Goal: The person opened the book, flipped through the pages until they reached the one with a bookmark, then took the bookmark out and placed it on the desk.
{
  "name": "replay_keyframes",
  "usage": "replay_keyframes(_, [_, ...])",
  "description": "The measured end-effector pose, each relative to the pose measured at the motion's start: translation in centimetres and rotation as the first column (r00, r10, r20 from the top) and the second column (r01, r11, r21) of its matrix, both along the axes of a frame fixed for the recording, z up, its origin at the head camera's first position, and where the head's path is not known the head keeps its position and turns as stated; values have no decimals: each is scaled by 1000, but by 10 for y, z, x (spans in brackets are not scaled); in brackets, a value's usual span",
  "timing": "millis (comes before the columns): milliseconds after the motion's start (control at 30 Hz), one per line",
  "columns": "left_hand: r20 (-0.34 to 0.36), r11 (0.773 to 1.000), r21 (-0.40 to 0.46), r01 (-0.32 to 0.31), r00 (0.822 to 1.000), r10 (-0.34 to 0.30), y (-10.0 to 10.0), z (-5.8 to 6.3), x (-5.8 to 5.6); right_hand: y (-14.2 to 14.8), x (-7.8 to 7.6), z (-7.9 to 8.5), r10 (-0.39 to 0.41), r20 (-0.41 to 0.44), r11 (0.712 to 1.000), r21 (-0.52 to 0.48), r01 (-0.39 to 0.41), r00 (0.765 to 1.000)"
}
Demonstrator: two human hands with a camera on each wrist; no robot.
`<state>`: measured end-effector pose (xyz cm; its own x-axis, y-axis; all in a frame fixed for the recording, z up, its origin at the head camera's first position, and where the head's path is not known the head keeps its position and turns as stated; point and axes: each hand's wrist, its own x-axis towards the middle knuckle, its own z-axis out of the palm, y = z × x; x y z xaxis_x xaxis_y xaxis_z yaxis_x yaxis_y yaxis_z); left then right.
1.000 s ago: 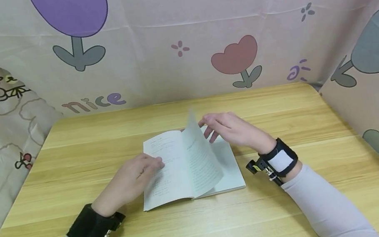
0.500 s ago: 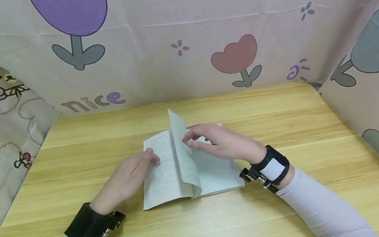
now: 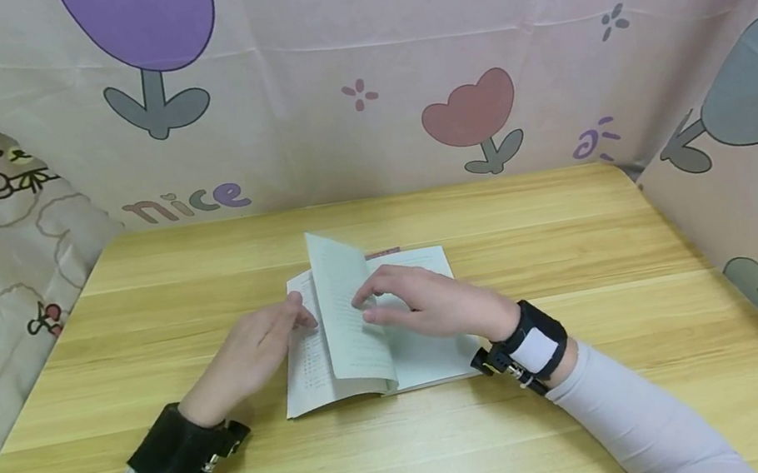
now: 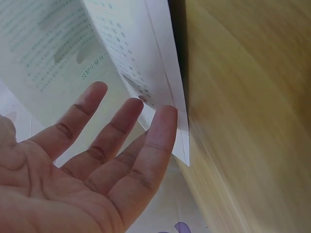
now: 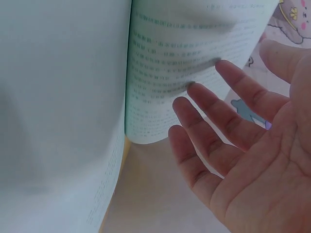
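Note:
An open book point(image 3: 430, 354) with printed pages lies on the wooden table. One page point(image 3: 349, 318) stands raised and leans over toward the left side of the book. My right hand point(image 3: 431, 299) has its fingertips against this page's right face. In the right wrist view the fingers of that hand point(image 5: 233, 141) are spread and gently bent, touching the printed page point(image 5: 184, 73). At the book's left edge my left hand point(image 3: 245, 366) rests its fingertips on the left-hand page point(image 3: 309, 380). The left wrist view shows the left hand's fingers point(image 4: 158, 141) loosely extended beside the page edge.
The light wooden table point(image 3: 419, 466) surrounds the book. A small dark patterned strip point(image 3: 383, 253) shows at the book's far edge. Behind stands a cloth backdrop point(image 3: 332, 143) with printed flowers, and similar cloth hangs at both sides.
The raised page has swung from the right side over to the left. My right hand has moved left and slightly nearer, following the page. The left hand has stayed almost still.

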<state>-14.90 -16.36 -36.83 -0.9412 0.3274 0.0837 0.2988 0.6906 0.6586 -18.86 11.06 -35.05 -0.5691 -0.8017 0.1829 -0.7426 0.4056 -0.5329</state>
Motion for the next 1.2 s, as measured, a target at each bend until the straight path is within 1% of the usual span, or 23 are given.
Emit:
replay_keyframes(100, [-3,1000,-11,1,1000,-1,-1,0,0,-3,2,-1,12,-13,1000,15,-12,1000])
replay_keyframes(267, [10,1000,-18,25,1000,-25,-3,0,0,-6,5,-4,38,-3,999,37,-38,999])
replay_keyframes(333, [19,1000,-18,24,1000,-23,-4,0,0,-7,6,-5,54,4,997,48,-54,999])
replay_keyframes(433, [31,1000,-18,4,1000,-4,-4,0,0,-9,8,-7,75,10,995,61,-75,997])
replay_keyframes(600, [25,999,-31,14,1000,-13,-5,0,-1,-11,10,-8,94,12,993,73,-95,995])
replay_keyframes(733, [8,999,-45,17,1000,-17,-6,0,-1,-11,12,-8,89,6,992,86,-89,996])
replay_keyframes(833, [12,999,-46,14,1000,-13,-7,0,-1,-11,12,-6,70,-7,993,99,-69,998])
replay_keyframes(1033, [14,1000,-24,17,1000,-17,-10,-1,-3,-11,12,-5,42,-39,991,127,-37,998])
replay_keyframes(1200, [-8,999,-23,32,999,-32,-11,-4,-6,-11,13,-6,42,-30,983,178,-36,999])
